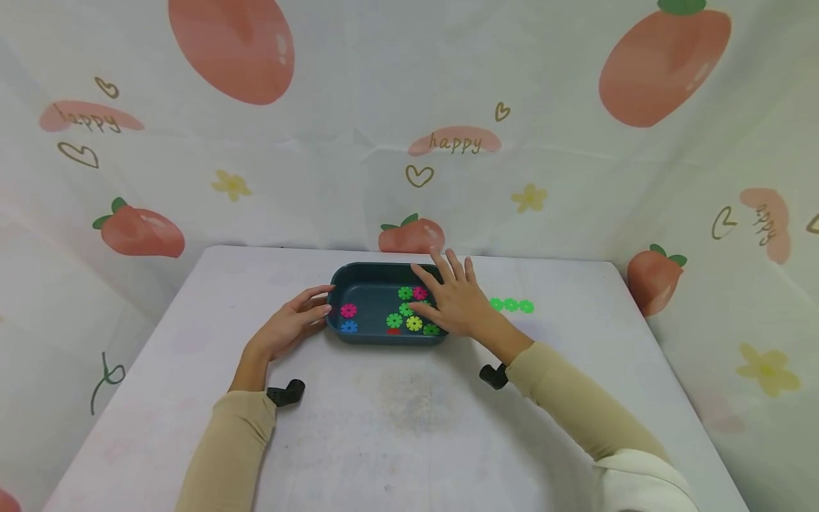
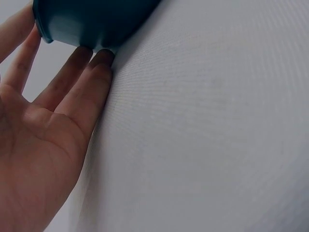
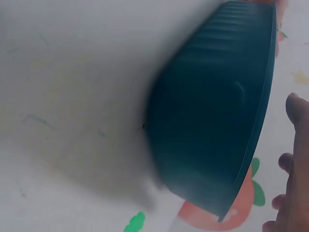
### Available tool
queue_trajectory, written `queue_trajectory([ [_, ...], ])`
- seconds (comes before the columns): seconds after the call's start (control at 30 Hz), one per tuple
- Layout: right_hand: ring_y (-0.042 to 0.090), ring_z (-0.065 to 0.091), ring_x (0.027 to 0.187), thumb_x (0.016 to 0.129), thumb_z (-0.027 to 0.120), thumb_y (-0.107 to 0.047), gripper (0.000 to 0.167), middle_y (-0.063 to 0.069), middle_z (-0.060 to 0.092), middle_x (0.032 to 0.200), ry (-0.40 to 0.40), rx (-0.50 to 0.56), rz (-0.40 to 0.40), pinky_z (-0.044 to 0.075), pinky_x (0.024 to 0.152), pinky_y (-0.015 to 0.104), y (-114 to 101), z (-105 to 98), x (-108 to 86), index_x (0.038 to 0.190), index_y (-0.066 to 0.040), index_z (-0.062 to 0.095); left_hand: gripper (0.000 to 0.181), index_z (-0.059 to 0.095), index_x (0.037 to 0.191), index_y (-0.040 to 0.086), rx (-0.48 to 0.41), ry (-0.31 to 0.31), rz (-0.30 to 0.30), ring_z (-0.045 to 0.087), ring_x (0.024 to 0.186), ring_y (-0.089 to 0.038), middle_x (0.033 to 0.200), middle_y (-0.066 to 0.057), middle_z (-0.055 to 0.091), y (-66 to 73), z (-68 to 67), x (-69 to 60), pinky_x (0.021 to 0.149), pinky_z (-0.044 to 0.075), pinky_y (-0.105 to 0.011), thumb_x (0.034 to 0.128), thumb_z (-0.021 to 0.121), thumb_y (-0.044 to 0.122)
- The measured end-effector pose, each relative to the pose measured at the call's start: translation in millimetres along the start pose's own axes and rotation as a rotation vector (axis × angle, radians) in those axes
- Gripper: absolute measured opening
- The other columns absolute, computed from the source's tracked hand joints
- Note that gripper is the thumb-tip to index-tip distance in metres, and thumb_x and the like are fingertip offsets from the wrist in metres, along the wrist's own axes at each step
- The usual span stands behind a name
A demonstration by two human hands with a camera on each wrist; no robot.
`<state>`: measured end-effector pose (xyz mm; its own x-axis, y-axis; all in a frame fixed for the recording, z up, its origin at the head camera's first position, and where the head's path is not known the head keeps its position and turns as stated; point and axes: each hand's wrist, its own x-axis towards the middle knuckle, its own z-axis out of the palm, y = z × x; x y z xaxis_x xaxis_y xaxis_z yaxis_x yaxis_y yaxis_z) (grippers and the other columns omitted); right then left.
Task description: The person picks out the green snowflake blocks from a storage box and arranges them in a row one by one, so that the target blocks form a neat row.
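Observation:
A dark teal tray (image 1: 367, 295) holds several small flower-shaped pieces: green, pink, blue, yellow and red. My left hand (image 1: 284, 331) is at the tray's left end. The left wrist view has this hand (image 2: 43, 125) with its fingertips against the tray's outer wall (image 2: 91, 21), fingers fairly straight. Over the tray's right end is my right hand (image 1: 463, 306), fingers spread, hiding that corner and part of the contents. In the right wrist view, a gap separates the right hand's fingers (image 3: 299, 116) from the tray's rim, and the tray's outside (image 3: 207, 106) fills the middle.
Three green flower pieces (image 1: 510, 304) lie in a row on the white table (image 1: 409, 441), right of the tray. A fruit-patterned cloth (image 1: 345, 192) hangs behind the table. Black devices (image 1: 288, 393) are attached at both wrists.

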<state>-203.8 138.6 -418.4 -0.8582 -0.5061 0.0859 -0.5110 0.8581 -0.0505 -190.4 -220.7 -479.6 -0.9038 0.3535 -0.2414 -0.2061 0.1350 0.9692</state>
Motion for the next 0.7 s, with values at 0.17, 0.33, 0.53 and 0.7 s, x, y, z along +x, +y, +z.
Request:
queue_trajectory([
  [0.17,0.044,0.016,0.157,0.099,0.051,-0.064,0.076,0.015,0.012,0.172,-0.008,0.047,-0.03,0.023,0.125,0.066,-4,2,6.0,0.162,-0.03,0.026,0.066,0.032,0.159,0.018,0.0,0.001,0.0,0.03,0.154,-0.037,0.168,-0.015,0.025,0.0,-0.1,-0.6,0.127,0.026,-0.055,0.1022,0.063,0.032],
  [0.33,0.042,0.023,0.153,0.098,0.055,-0.062,0.076,0.014,0.015,0.171,-0.062,0.143,-0.037,0.032,0.118,0.065,-10,2,11.4,0.162,-0.031,0.028,0.066,0.032,0.159,0.018,0.002,0.002,-0.002,0.029,0.154,-0.037,0.168,-0.015,0.025,-0.6,-0.2,-0.9,0.127,0.026,-0.055,0.1021,0.063,0.033],
  [0.53,0.041,0.027,0.149,0.097,0.061,-0.058,0.077,0.012,0.021,0.168,-0.094,0.262,-0.041,0.032,0.117,0.064,-14,6,19.3,0.161,-0.029,0.029,0.066,0.032,0.159,0.018,-0.003,-0.002,0.0,0.029,0.154,-0.037,0.168,-0.016,0.024,-0.1,0.2,-1.4,0.127,0.026,-0.055,0.1025,0.062,0.033],
  [0.7,0.039,0.035,0.142,0.097,0.064,-0.052,0.073,0.013,0.032,0.162,-0.12,0.386,-0.054,0.037,0.116,0.061,-18,9,24.3,0.16,-0.027,0.035,0.066,0.032,0.159,0.018,-0.007,-0.003,0.004,0.029,0.154,-0.037,0.168,-0.016,0.024,0.7,-0.3,-1.7,0.127,0.027,-0.054,0.1025,0.063,0.032],
])
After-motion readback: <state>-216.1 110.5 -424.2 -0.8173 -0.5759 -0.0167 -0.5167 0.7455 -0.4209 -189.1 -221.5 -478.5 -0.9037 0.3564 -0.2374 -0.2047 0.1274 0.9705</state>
